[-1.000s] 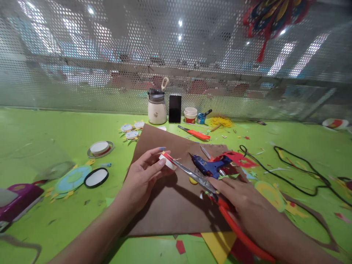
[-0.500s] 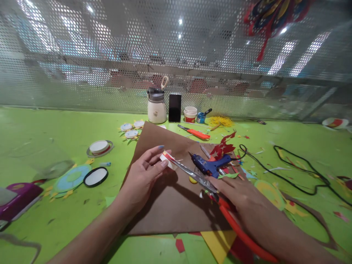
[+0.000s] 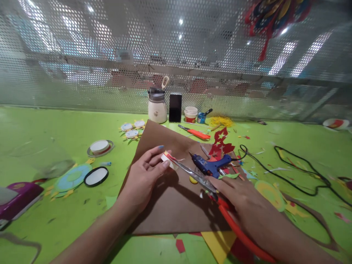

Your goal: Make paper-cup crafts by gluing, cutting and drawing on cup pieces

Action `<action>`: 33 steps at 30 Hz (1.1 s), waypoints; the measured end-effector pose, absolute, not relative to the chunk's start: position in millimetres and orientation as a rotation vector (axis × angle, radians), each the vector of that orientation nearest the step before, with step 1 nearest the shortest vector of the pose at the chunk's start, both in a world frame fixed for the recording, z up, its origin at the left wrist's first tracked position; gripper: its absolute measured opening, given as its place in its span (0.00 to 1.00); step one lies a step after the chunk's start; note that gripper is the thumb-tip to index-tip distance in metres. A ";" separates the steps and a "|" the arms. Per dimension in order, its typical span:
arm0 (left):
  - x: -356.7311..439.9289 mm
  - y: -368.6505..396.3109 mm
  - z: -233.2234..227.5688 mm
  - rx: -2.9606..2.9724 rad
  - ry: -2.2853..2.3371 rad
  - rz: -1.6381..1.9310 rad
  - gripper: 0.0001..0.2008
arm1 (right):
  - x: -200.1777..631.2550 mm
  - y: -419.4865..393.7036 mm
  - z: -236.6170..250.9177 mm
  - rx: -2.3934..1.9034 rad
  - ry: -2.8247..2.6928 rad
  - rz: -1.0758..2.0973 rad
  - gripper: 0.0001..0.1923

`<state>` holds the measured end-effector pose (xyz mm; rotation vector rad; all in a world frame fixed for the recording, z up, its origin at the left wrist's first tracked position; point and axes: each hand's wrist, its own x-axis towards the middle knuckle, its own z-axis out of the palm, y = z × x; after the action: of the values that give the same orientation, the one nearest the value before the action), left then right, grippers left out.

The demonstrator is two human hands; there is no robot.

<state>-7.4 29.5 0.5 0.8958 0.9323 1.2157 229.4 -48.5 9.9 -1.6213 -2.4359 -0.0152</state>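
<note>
the red cut-out point(image 3: 223, 145) has shifted, but my work hasn't visibly advanced — left hand point(image 3: 145, 170) pinching the white-and-red piece point(image 3: 165, 157) above the brown sheet point(image 3: 162, 216), right hand point(image 3: 239, 198) gripping scissors point(image 3: 196, 177), tips at it.

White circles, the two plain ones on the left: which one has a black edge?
The nearer disc, between the light-blue paper cut-out and the left hand. Its rim is black; the farther disc shows red along its side instead.
</note>
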 end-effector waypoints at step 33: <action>-9.1 35.4 0.1 0.814 0.863 1.209 0.12 | 228.9 -49.4 3.8 -1.626 -2.413 -0.048 0.26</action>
<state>-9.1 35.4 0.1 0.8136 0.8626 1.2089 228.9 -49.4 3.8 -1.6261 -2.4133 -0.0480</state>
